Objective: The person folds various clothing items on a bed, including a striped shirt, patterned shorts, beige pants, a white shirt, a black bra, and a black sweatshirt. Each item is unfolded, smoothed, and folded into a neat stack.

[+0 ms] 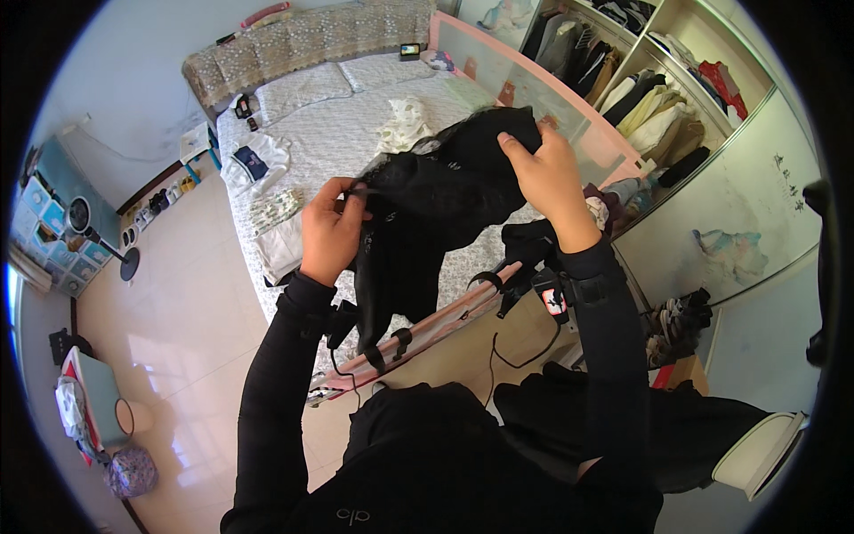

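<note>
Between my two hands a black garment [427, 193] is held up above the bed [320, 137]. Its lower part hangs down toward the lowered pink bed rail [460, 297]; its exact kind I cannot tell. My left hand [331, 230] pinches one edge between thumb and fingers. Farther right and higher, my right hand [548, 180] grips the other end, thumb on the near face. Sheer or lacy patches show along the upper edge. The cloth hides part of the patterned bedsheet behind it.
Clothes lie on the bed, among them a white garment with a navy patch [250, 163] and a cream printed one [403, 123]. A raised pink mesh rail [554, 73] borders the far side, before an open wardrobe [640, 73]. A standing fan [100, 233] is at left.
</note>
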{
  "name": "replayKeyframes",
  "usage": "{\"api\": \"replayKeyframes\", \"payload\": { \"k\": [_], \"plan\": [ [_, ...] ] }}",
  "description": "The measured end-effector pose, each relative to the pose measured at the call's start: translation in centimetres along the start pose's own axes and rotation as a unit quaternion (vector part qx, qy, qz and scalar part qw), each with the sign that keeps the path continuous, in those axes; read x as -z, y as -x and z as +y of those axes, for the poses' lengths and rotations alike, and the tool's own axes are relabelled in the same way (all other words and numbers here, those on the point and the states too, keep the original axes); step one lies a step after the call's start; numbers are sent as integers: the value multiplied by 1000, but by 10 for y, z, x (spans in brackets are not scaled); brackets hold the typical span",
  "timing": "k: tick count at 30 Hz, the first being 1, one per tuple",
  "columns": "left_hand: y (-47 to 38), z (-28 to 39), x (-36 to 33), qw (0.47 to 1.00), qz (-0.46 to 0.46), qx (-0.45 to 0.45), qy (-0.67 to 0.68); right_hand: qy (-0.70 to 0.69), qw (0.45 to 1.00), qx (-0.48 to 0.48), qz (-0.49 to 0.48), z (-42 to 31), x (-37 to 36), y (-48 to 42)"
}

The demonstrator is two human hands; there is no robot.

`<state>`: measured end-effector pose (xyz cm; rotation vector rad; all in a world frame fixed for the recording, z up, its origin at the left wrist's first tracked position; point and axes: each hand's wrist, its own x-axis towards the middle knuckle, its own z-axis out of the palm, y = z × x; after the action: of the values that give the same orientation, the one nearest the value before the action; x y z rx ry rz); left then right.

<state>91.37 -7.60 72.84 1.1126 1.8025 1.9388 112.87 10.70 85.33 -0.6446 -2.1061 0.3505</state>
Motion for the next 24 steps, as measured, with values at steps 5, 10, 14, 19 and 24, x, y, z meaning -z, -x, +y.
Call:
{"api": "replayKeyframes", "payload": {
  "k": [5, 10, 14, 19, 24],
  "plan": [
    [5, 7, 24, 997, 70, -30, -28, 43, 998, -34, 21, -10, -14, -6],
    [5, 0, 59, 991, 111, -50, -62, -13, 993, -115, 9, 15, -33, -25],
    [0, -11, 73, 998, 26, -14, -46, -189, 943, -265, -73, 41, -52, -38],
    [4, -16, 71, 999, 18, 46, -6, -279, 911, -275, -130, 71, -81, -47],
    [-10, -20, 54, 974, 188, 114, 53, -251, 882, -299, -263, 135, -103, -29]
  ]
}}
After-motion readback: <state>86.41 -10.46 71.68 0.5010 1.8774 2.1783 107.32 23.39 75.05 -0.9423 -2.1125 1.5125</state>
